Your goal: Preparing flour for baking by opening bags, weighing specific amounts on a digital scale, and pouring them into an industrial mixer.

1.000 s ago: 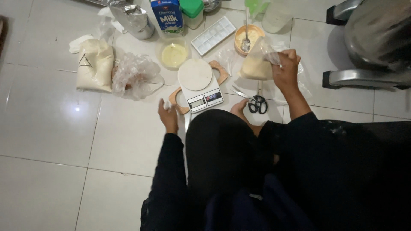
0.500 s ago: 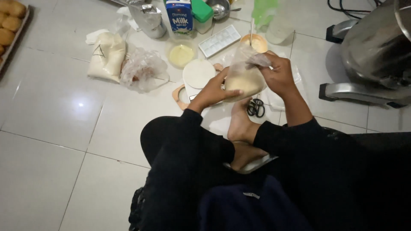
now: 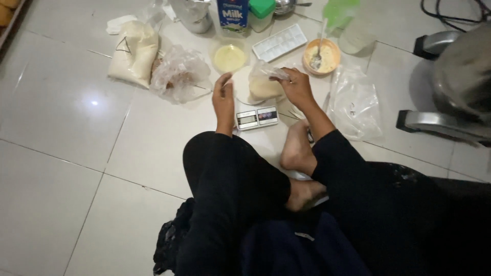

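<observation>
On the white tiled floor (image 3: 66, 153), stuff is spread in an arc in front of a seated person in dark clothes, bare feet tucked by the scale. Far left: a sealed sack of pale powder (image 3: 134, 53), w/ a crumpled clear plastic bag (image 3: 179, 74) just beside it. Behind those: a metal container (image 3: 193, 14), a blue milk carton (image 3: 232, 15), a green-lidded tub (image 3: 262, 13). Nearer: a clear bowl of yellow liquid (image 3: 230, 56), a white ice-cube tray (image 3: 280, 43), an orange bowl w/ spoon (image 3: 321, 55). Right of that lies a flat empty plastic bag (image 3: 354, 102), & a stand mixer base (image 3: 450, 92) sits at the far right edge. A small digital scale (image 3: 257, 117) sits between the forearms, white plate (image 3: 243, 87) on it, mostly hidden by the bag above.

Right hand (image 3: 296, 88): fingers pinched closed on the neck of a clear bag of pale dough/flour (image 3: 265, 84), holding it over the plate; can't tell if the bag's bottom touches. Left hand (image 3: 223, 94): fingers loosely open, edge-on, holding nothing, just left of the bag & plate, apart from both as far as I can see.
</observation>
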